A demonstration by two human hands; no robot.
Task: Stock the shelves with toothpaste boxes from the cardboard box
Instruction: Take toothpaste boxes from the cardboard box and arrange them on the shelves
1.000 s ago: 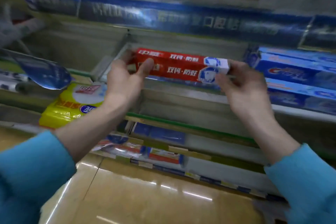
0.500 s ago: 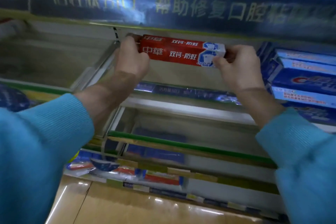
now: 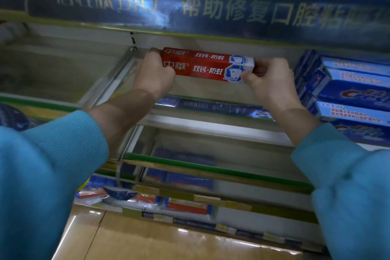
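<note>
Both the left hand (image 3: pixel 155 76) and right hand (image 3: pixel 269 82) grip the red toothpaste box (image 3: pixel 205 65) by its ends, mid-placement, left of the blue boxes (image 3: pixel 354 93); next it likely needs lowering onto the shelf (image 3: pixel 211 126) below it.

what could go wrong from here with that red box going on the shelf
1. The red toothpaste box is held only at its two ends, by the left hand and the right hand. It looks like two boxes stacked, so the top one might slip off if either grip loosens.
2. The stack of blue toothpaste boxes stands close on the right; the right hand could nudge it.
3. The metal shelf divider lies beside the left hand and could catch the box end.
</note>
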